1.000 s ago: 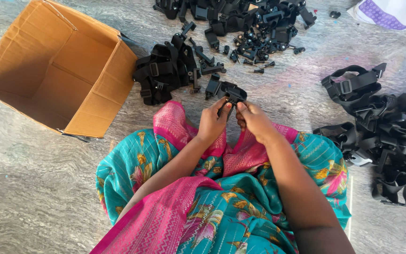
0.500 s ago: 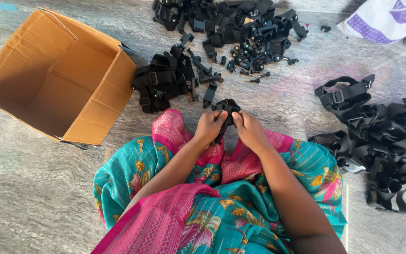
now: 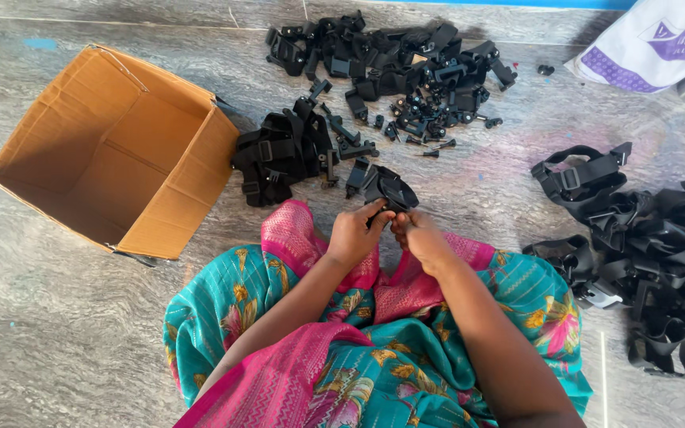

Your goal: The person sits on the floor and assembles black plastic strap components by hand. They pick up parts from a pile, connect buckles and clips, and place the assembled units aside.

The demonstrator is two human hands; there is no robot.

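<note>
Both hands, left hand (image 3: 354, 235) and right hand (image 3: 420, 238), grip a black strap piece (image 3: 392, 190) near cardboard box (image 3: 120, 150)

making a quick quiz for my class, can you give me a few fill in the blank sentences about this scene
1. Both hands, the left hand and the right hand, hold a black strap piece over the person's ____.
2. The open cardboard box lying to the left is ____ inside.
3. The heap of straps on the floor is coloured ____.

Missing words: lap; empty; black
</note>
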